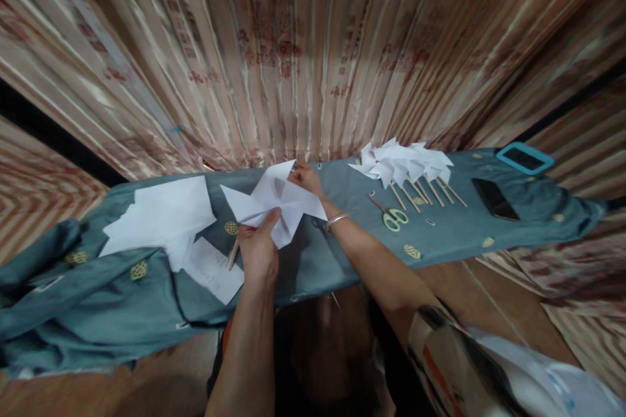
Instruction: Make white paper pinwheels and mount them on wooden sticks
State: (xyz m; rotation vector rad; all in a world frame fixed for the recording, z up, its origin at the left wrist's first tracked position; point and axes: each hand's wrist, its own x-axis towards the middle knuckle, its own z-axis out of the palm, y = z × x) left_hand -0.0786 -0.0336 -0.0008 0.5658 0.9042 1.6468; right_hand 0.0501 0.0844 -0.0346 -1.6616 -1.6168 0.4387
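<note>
Head view. Table (450,231) under a green cloth with yellow motifs; its far edge runs along a pleated, printed curtain (293,45).

Left hand (260,247): grasping a white paper pinwheel (287,199), thumb pressed on the paper close to its centre, remaining fingers underneath. The pinwheel is raised over the middle of the table, between near and far edges, blades spread and facing up.

Right hand (306,179): near the far edge, behind the pinwheel's right-hand blades, fingers curled in. Paper covers part of it; cannot tell whether the fingertips grip anything. Bracelet (337,220) on this wrist.

Left part of table: loose pile of white sheets (169,208), uneven at its left side, lying from near the far edge toward the bunched cloth at the left end. Smaller sheet with faint writing (212,267) lies toward the near edge, meeting the pile. Wooden sticks (233,254) at that sheet's right side, just beside the left hand; count unclear.

Right part of table: overlapping row of pinwheels on sticks (415,163) along the far edge, stick ends toward the near edge. Green-handled scissors (394,218) lie nearer the middle, left of the row's sticks. Dark phone (495,199) lies right of the row; blue-rimmed object (525,158) sits at the far right corner, dark in its centre.
</note>
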